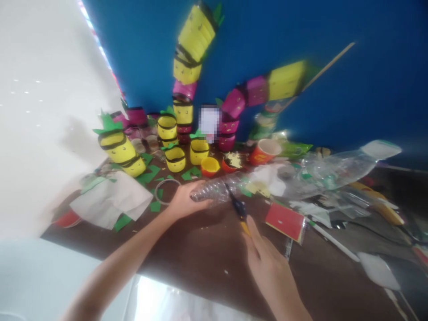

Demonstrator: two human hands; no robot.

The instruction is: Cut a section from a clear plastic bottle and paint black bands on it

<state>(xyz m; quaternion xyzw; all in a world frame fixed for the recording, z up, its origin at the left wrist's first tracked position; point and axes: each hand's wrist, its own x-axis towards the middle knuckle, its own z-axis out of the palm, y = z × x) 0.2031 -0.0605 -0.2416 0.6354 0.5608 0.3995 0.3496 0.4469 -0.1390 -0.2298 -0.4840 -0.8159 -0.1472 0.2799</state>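
Note:
Lying on its side above the dark table is a clear ribbed plastic bottle (219, 189). My left hand (189, 199) is closed around its left end, thumb on the near side. My right hand (267, 261) grips a slim pointed tool (239, 207) with a dark blue and yellow handle; blur hides its exact kind. The tool's thin tip meets the bottle's side near the middle, though I cannot tell whether it pierces the plastic. Left of the bottle, a roll of clear tape (157, 191) lies close to my left hand.
Yellow pineapple-like cups (175, 159) and stacked purple cups (229, 127) stand along the blue wall. A larger clear bottle (344, 171), a red square packet (286, 220) and a black cable (368, 228) lie at right. Green scraps and white paper (112, 196) cover the left.

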